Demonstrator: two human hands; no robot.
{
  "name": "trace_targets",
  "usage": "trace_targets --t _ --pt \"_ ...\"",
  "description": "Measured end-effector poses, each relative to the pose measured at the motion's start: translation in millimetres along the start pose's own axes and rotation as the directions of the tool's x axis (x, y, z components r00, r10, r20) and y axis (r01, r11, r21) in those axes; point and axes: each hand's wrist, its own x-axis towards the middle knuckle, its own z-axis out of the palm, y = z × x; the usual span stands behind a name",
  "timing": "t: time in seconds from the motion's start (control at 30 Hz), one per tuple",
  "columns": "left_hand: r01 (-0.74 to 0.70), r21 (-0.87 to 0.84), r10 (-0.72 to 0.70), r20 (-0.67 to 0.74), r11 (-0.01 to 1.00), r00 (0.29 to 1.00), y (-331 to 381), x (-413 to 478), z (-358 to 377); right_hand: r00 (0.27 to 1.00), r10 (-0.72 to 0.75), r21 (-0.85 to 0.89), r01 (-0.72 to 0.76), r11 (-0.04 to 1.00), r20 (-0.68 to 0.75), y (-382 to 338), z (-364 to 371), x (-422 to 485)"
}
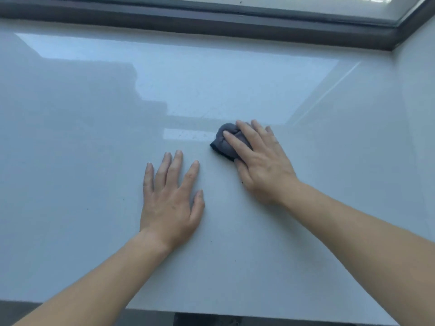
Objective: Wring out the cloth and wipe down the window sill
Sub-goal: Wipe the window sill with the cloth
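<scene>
two hands rest on the window sill (235, 267): left hand (170, 203) flat, fingers apart; right hand (261, 163) presses fingers onto a bunched grey cloth (224, 141), its long axis running near-right to far-left.

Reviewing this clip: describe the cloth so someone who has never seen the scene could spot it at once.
Start at the dark window frame along the top, then come down the glossy pale window sill to the two hands near its middle. The cloth is the small bunched grey wad under the fingers of the right hand. It is the only dark, soft thing on the sill; the left hand lies flat and empty.
</scene>
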Motion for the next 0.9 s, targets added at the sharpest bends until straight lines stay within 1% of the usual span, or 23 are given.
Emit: trace_targets --t 0.03,0.07,0.13,0.17,0.2,0.23,0.3,0.37,0.4,0.43,0.47,0.5,0.57,0.6,0.63,0.67,0.7,0.73,0.77,0.8,0.83,0.87,0.9 --pt "-0.001 0.004 0.001 -0.01 1.0 1.0 0.1 4.7 -1.9 0.997 0.076 -0.006 -0.076 0.997 -0.026 11.3 -3.6 13.0" --pt "-0.003 0.008 0.003 -0.018 1.0 1.0 -0.7 12.1 -4.6 0.979 0.195 0.014 -0.194 0.981 -0.056 21.2 -7.8 27.4" --pt "-0.014 -0.008 0.014 -0.034 1.0 0.999 -3.6 33.9 -12.1 0.899 0.424 0.074 -0.418 0.906 -0.107 27.6 -11.8 50.7" --pt "-0.028 -0.029 0.027 -0.044 0.999 0.999 -5.5 47.3 -16.4 0.868 0.481 0.085 -0.473 0.877 -0.128 22.3 -10.3 56.9" --pt "-0.046 -0.052 0.044 -0.055 0.998 0.998 -7.6 61.7 -20.4 0.863 0.485 0.088 -0.478 0.874 -0.139 13.1 -7.8 58.2" --pt "-0.064 -0.071 0.06 -0.065 0.995 0.996 -9.1 76.5 -23.4 0.889 0.438 0.087 -0.43 0.899 -0.134 2.7 -4.9 54.5" --pt "-0.086 -0.093 0.08 -0.067 0.992 0.995 -10.9 106.1 -27.1 0.965 0.246 0.062 -0.241 0.969 -0.094 -12.3 1.1 39.8" --pt "-0.086 -0.101 0.083 -0.031 0.991 0.996 -12.5 131.5 -25.9 0.995 0.09 0.018 -0.09 0.996 -0.03 -7.0 0.0 30.1" --pt "-0.077 -0.099 0.076 -0.009 0.992 0.997 -14.0 140.8 -23.9 0.998 0.058 0.001 -0.058 0.998 -0.015 3.7 -3.1 34.9" --pt "-0.068 -0.09 0.069 0.015 0.994 0.997 -15.1 147.6 -21.0 0.997 0.079 -0.017 -0.079 0.997 -0.021 16.8 -6.0 43.6" --pt "-0.063 -0.069 0.066 0.042 0.996 0.997 -15.6 151.5 -17.8 0.987 0.155 -0.03 -0.156 0.987 -0.045 30.4 -9.2 55.0" --pt "-0.064 -0.04 0.067 0.06 0.997 0.996 -16.3 152.5 -14.6 0.959 0.271 -0.017 -0.274 0.962 -0.077 42.7 -13.4 68.7" --pt "-0.071 0.001 0.071 0.06 0.997 0.996 -17.0 150.8 -10.3 0.853 0.504 0.046 -0.503 0.863 -0.138 58.1 -21.9 96.0" --pt "-0.071 0.007 0.071 0.053 0.997 0.996 -17.2 150.4 -9.4 0.802 0.575 0.056 -0.574 0.817 -0.162 56.9 -22.8 107.1" --pt "-0.073 0.008 0.072 0.046 0.997 0.996 -17.7 150.9 -9.1 0.778 0.603 0.059 -0.603 0.795 -0.179 49.7 -21.5 114.9" --pt "-0.08 0.006 0.08 0.041 0.997 0.996 -18.0 151.4 -9.0 0.791 0.586 0.063 -0.585 0.809 -0.177 38.6 -19.1 118.3" --pt "-0.086 0.002 0.085 0.038 0.996 0.996 -17.7 151.2 -9.0 0.842 0.516 0.067 -0.512 0.856 -0.161 25.5 -15.4 117.0" --pt "-0.086 -0.001 0.086 0.032 0.996 0.996 -17.4 151.1 -9.1 0.906 0.398 0.055 -0.394 0.917 -0.142 14.1 -11.3 113.9" --pt "-0.086 -0.005 0.086 0.027 0.996 0.996 -17.6 151.6 -9.9 0.956 0.271 0.037 -0.268 0.963 -0.112 7.2 -8.0 109.8" --pt "-0.086 -0.012 0.086 0.027 0.996 0.996 -17.0 151.8 -10.6 0.983 0.169 0.022 -0.168 0.986 -0.071 7.3 -8.3 107.2" --pt "-0.085 -0.016 0.086 0.033 0.996 0.996 -16.4 152.0 -11.2 0.993 0.11 0.008 -0.11 0.994 -0.046 15.2 -11.9 110.7" --pt "-0.083 -0.019 0.084 0.038 0.996 0.996 -16.2 152.0 -12.1 0.993 0.11 -0.012 -0.111 0.994 -0.049 27.2 -15.7 119.6" --pt "-0.082 -0.024 0.083 0.039 0.996 0.996 -15.4 152.3 -13.1 0.983 0.169 -0.032 -0.171 0.985 -0.075 40.4 -19.2 131.3"
